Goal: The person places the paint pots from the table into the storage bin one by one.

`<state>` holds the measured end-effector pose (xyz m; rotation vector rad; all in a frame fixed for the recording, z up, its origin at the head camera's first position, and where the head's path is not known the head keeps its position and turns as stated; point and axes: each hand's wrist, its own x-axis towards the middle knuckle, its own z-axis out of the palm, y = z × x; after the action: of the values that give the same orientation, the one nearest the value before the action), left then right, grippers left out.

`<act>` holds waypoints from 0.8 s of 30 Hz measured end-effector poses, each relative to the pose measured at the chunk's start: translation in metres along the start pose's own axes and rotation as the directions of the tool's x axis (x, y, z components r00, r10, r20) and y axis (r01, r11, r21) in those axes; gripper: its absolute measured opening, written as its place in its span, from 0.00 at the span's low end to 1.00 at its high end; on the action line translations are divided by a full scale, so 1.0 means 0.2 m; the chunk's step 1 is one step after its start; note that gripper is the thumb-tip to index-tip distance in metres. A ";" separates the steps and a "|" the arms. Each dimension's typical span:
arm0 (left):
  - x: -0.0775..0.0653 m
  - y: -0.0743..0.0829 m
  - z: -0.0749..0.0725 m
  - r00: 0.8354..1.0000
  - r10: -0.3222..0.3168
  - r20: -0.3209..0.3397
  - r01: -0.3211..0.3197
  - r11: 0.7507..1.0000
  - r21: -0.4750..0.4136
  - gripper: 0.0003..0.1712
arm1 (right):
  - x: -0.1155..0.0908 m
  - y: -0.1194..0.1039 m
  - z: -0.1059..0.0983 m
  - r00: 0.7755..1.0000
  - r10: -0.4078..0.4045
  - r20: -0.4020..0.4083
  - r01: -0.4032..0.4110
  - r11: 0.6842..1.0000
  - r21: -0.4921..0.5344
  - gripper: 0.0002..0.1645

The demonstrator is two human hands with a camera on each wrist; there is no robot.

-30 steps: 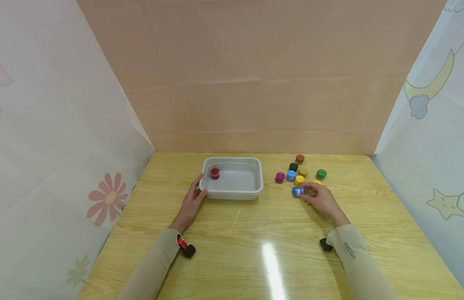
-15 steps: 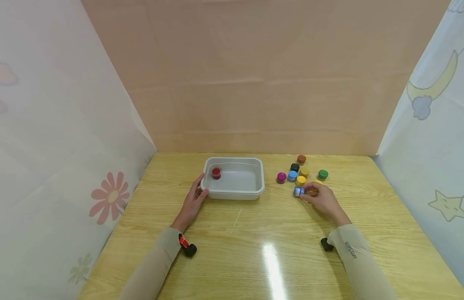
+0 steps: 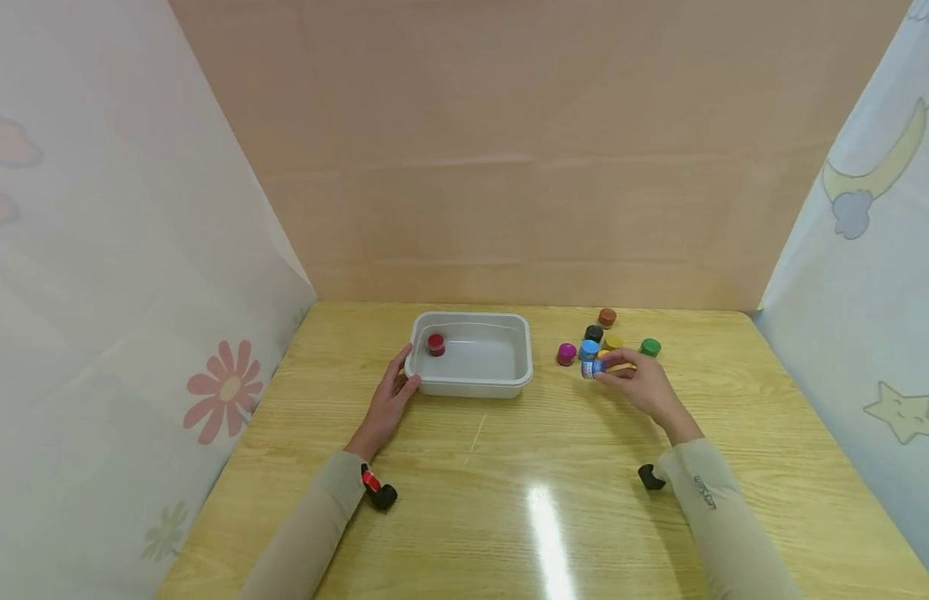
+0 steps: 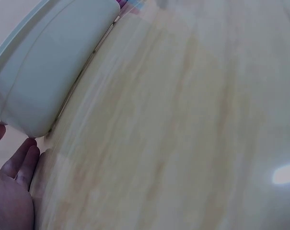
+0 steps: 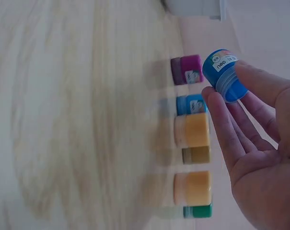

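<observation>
My left hand [image 3: 387, 408] holds the front left corner of a pale grey plastic bin [image 3: 470, 386], thumb at the front and fingers along the left side. In the left wrist view its fingertips [image 4: 29, 143] meet the bin's end wall. One red-lidded jar [image 3: 436, 345] sits inside, near the left wall. Above the table my right hand [image 3: 647, 390] pinches a small dark blue jar [image 5: 220, 67] between thumb and fingers. The jar is tilted, its white label showing. Behind it stand a magenta jar [image 3: 566, 354] and a light blue jar [image 3: 589, 350]; a yellow jar is partly hidden.
Nearby on the wooden table [image 3: 471, 517] are a black jar [image 3: 594, 333], a brown-red jar [image 3: 607, 317], a dark yellow jar [image 3: 613, 342] and a green jar [image 3: 650, 347]. A tan backdrop [image 3: 464, 167] rises at the table's far edge, with patterned sheets either side.
My right hand has lifted the dark blue jar off the table and tilted it, moving slightly away from me. My left hand stays at the bin's corner. The view has shifted slightly.
</observation>
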<state>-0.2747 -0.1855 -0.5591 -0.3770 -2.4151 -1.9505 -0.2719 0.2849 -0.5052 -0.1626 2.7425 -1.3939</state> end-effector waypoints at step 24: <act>-0.01 0.09 -0.01 0.998 -0.054 0.042 0.053 0.999 0.006 0.37 | 0.13 -0.35 0.14 0.988 -0.150 0.029 0.148 0.986 0.078 0.26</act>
<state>-0.2695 -0.1847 -0.5420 -0.3607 -2.4806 -1.9768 -0.2910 0.2176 -0.4658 -0.3917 2.6936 -1.5127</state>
